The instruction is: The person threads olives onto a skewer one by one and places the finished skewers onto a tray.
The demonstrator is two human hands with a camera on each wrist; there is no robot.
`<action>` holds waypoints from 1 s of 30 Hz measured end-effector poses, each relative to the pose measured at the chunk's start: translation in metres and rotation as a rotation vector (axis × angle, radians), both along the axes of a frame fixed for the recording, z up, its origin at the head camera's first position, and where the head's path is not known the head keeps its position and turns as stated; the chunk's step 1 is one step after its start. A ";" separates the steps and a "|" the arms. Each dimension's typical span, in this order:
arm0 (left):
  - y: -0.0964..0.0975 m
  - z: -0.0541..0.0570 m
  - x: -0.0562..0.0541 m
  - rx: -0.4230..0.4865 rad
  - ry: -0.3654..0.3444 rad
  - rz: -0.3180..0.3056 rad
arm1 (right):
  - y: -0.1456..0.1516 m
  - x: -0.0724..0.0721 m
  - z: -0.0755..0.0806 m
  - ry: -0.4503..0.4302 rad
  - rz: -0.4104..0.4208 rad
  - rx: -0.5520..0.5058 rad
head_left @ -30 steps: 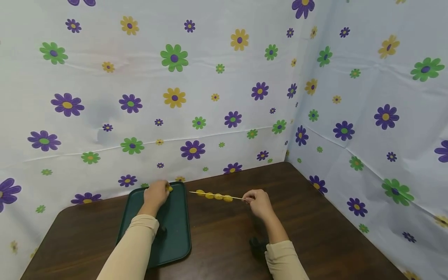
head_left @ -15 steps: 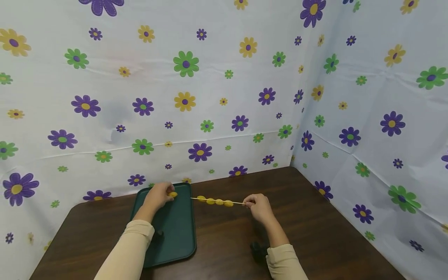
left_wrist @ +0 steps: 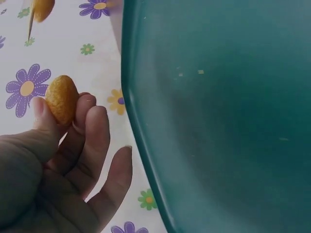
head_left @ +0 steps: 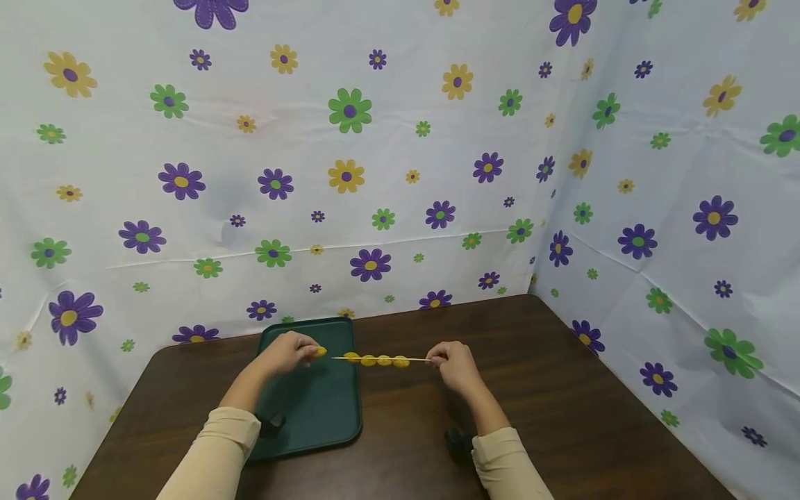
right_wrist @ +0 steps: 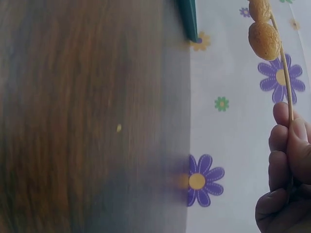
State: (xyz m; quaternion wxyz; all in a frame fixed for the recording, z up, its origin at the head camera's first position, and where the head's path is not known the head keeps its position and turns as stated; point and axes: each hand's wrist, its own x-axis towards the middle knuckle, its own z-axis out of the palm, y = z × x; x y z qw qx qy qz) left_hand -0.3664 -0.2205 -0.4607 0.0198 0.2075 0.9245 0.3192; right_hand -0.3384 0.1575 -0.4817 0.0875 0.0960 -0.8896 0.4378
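Observation:
My right hand (head_left: 454,363) pinches the bare end of a thin wooden skewer (head_left: 417,360), held nearly level above the table. Several golden-brown oval food pieces (head_left: 384,361) sit in a row along it, near the pointed end. Over the far part of the green tray (head_left: 312,417), my left hand (head_left: 289,353) holds one loose oval food piece (head_left: 320,352) between thumb and fingertips. That piece (left_wrist: 62,100) has a rough, fried-looking surface in the left wrist view. A small gap separates it from the skewer's tip (left_wrist: 30,31). In the right wrist view, thumb and fingers wrap the skewer (right_wrist: 287,80).
Beneath everything is a dark brown wooden table (head_left: 400,444). A white cloth printed with flowers (head_left: 400,139) hangs behind and to the right. Small crumbs lie on the tray (left_wrist: 218,121), and one crumb (right_wrist: 118,128) is on the table.
My left hand has lifted a food piece from the tray's far side and brought it rightward, close to the skewer's tip. The right hand keeps its grip, with the skewer turned more level.

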 end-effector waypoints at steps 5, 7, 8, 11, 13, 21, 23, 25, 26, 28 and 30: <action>-0.001 -0.005 0.012 0.041 -0.025 -0.029 | -0.006 0.002 0.001 0.011 -0.003 0.015; -0.001 -0.006 0.017 0.058 -0.032 -0.035 | -0.008 0.003 0.002 0.018 -0.003 0.020; 0.000 -0.006 0.019 0.066 -0.038 -0.032 | -0.009 0.003 0.002 0.022 -0.001 0.022; 0.001 -0.006 0.025 0.076 -0.043 -0.033 | -0.012 0.004 0.003 0.029 0.005 0.033; 0.002 -0.006 0.028 0.081 -0.047 -0.028 | -0.014 0.005 0.002 0.031 0.009 0.044; 0.006 -0.010 0.036 0.065 -0.037 -0.020 | -0.017 0.012 0.002 0.041 0.012 0.087; 0.007 -0.011 0.038 0.057 -0.033 -0.021 | -0.018 0.012 0.002 0.058 0.014 0.109; 0.008 -0.011 0.039 0.054 -0.025 -0.026 | -0.019 0.013 0.002 0.088 0.021 0.136; 0.008 -0.012 0.040 0.054 -0.019 -0.031 | -0.020 0.013 0.003 0.098 0.023 0.149; 0.009 -0.012 0.041 0.062 -0.017 -0.036 | -0.021 0.014 0.004 0.114 0.023 0.174; 0.008 -0.012 0.043 0.072 -0.021 -0.038 | -0.022 0.015 0.005 0.131 0.023 0.196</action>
